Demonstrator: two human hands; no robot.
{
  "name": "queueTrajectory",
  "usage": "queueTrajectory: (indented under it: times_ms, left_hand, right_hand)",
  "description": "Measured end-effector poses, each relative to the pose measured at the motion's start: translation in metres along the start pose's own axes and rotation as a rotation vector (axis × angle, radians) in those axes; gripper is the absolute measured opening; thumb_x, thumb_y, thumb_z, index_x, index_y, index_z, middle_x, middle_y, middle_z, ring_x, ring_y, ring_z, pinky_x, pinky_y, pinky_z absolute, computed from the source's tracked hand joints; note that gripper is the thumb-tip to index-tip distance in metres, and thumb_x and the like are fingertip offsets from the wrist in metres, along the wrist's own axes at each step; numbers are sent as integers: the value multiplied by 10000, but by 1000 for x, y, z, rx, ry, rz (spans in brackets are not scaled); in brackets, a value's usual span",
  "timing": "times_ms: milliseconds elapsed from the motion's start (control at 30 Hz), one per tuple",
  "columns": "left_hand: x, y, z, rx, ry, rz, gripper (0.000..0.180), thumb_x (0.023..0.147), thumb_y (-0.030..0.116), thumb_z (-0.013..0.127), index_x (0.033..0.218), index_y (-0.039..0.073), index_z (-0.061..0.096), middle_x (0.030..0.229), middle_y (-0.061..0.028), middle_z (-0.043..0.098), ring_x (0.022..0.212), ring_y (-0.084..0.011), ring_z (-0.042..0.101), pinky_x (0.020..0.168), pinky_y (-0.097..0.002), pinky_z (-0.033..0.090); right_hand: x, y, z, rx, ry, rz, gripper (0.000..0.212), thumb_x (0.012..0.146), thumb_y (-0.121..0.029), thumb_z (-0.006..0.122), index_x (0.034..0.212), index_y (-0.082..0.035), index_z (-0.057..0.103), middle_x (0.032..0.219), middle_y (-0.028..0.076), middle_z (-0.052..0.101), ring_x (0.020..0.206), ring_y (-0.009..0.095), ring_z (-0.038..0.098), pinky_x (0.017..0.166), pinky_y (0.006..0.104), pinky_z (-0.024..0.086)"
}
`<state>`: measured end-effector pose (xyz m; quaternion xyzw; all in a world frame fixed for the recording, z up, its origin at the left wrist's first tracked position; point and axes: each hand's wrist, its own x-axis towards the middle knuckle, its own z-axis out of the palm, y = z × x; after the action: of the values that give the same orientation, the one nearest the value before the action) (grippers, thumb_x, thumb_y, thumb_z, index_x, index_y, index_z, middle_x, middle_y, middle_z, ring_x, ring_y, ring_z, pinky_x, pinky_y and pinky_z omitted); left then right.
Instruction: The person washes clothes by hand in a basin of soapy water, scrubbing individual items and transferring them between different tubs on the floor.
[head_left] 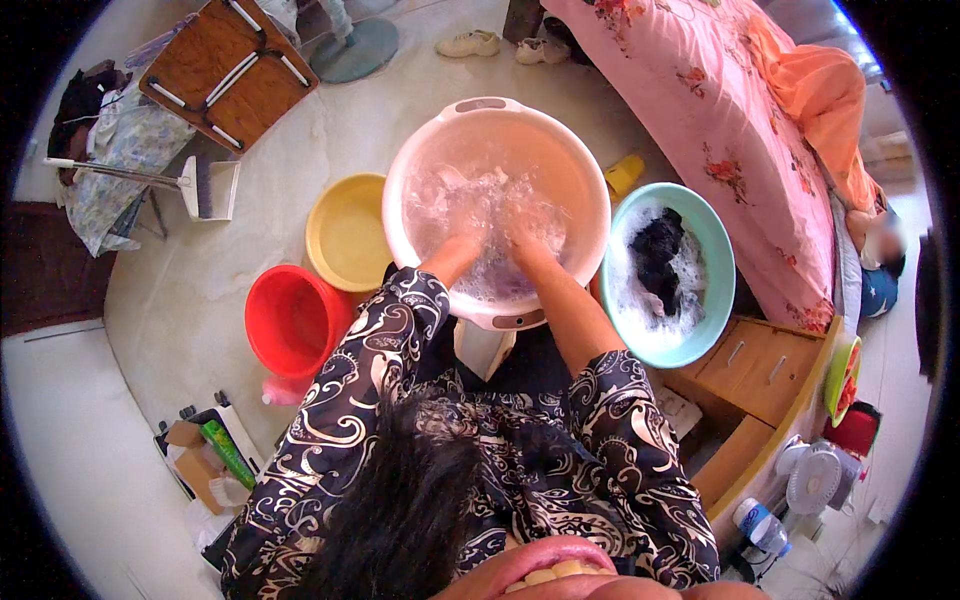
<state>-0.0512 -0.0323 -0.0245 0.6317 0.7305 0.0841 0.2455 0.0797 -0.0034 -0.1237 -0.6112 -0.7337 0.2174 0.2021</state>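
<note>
In front of me stands a large pink basin of water. Both my forearms reach down into it. My left hand and my right hand are close together in splashing, foamy water, and their fingers are blurred and covered. Pale cloth shows faintly at the hands; whether either one grips it cannot be made out. To the right of the pink basin, a light teal basin holds black cloth in white suds.
Left of the pink basin are a yellow basin and a red bucket. A flowered pink bed fills the right, with a person lying on it. Nearby stand a wooden cabinet, a folded table and a dustpan.
</note>
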Motion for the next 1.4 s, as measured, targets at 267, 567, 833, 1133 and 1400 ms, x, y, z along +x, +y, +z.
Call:
queueTrajectory:
  times_ms: [267,567,833,1133,1400]
  left_hand:
    - [4,16,-31,-55,-138,-115,477,1007,253,398,1413,16,476,1464,-290,415,1390,-398,375,1172,-476,256]
    - [18,-13,-19,-127,63,4,436,919,278,548,1272,21,548,1207,-276,578,1114,-448,577,936,-523,470]
    - [13,-14,-71,-1003,171,228,176,855,87,642,1019,38,602,854,-54,552,818,-167,584,575,-308,555]
    - [10,-33,-111,-1176,158,63,129,862,67,584,985,31,589,890,-83,627,782,-179,618,686,-327,539]
    - [-30,3,-41,134,200,225,660,908,453,587,1498,242,379,1576,-140,225,1417,-412,258,1065,-680,218]
  right_hand:
    - [25,2,-14,214,-92,280,511,969,-375,482,1367,-58,523,1364,215,508,1275,359,471,1077,473,364]
    - [45,-45,-110,304,-164,206,456,976,-372,465,1185,-26,676,1103,204,694,1048,348,649,945,457,468]
    - [20,-68,-179,747,22,193,414,975,-360,515,1070,-18,729,963,106,713,857,183,645,772,326,501]
    - [16,-36,-185,414,223,90,350,901,-367,665,783,-40,698,586,39,580,548,121,545,546,316,446]
    - [-10,-53,-137,-255,-12,-98,586,889,-418,592,1442,-263,477,1517,185,379,1378,439,358,1043,640,357]
